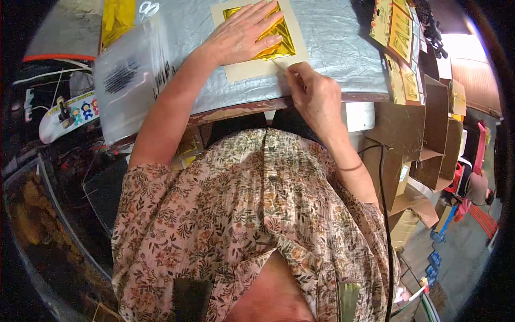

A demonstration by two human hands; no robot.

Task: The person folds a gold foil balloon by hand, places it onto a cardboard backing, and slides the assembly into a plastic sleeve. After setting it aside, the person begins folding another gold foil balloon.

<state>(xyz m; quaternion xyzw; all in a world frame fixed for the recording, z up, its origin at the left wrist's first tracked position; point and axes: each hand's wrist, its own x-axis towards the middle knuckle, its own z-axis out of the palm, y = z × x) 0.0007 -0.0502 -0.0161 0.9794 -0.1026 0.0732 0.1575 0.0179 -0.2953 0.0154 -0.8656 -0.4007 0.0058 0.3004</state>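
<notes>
Watching remotely, I see nearest the wearer's floral-print, button-front shirt [236,188], just short of the surface [343,53], which is spread with wrinkled silver-grey sheeting. Over its near edge, the right hand [319,91] is curled, thumb and fingers pinching a thin, pale, stick-like piece [277,65] that reaches the near edge of a shiny gold foil rectangle [282,43]. I cannot tell whether its tip goes under the foil.

The foil lies on a flat beige board [244,74], near the middle of the surface and slightly askew. The left hand [241,38] rests palm down across the foil, its fingers extended and grasping nothing. I judge the foil light, limp and slick, quick to crease or tear; I would take it softly by a corner or edge, with a flat palm steadying the rest. The board looks light but stiffer, and its bare margin should give a safer hold.

To the left, clear plastic sleeves [120,110] with black marks overhang the near edge. Farther off on that side lie a yellow-gold sheet [117,21] and a pair of white loops [149,7]. To the right are yellow lettered signs [399,40], with brown cardboard boxes [397,126] beyond the surface.
</notes>
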